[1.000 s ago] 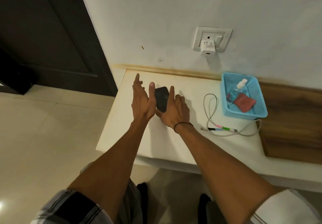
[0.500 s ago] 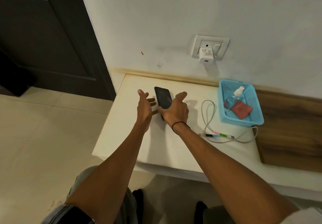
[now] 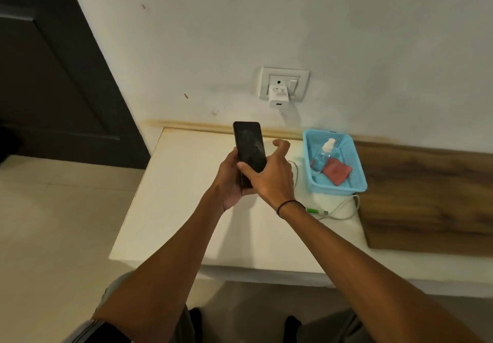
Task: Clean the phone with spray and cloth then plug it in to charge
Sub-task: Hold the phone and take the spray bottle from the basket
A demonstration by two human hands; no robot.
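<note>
A person holds a dark phone [image 3: 249, 150] upright above a cream desk [image 3: 186, 209], both forearms stretched forward from the bottom of the view. The left hand [image 3: 229, 182] cups the phone's lower end from beneath, palm turned up, its fingers wrapped behind the case. The right hand [image 3: 269, 174], a black band [image 3: 289, 205] at its wrist, comes in from the right with the thumb laid across the lower screen and the index finger curled in the air off the phone's right edge; how firmly it grips cannot be told. The screen is dark and smudged. To the right, a blue basket [image 3: 354, 180] on the desk holds a clear spray bottle [image 3: 324, 153] and a red cloth [image 3: 337, 172]. A white cable [image 3: 344, 209] lies coiled beside the basket, partly hidden by the right wrist. On the wall above, a white charger [image 3: 277, 97] sits in a socket [image 3: 284, 82].
</note>
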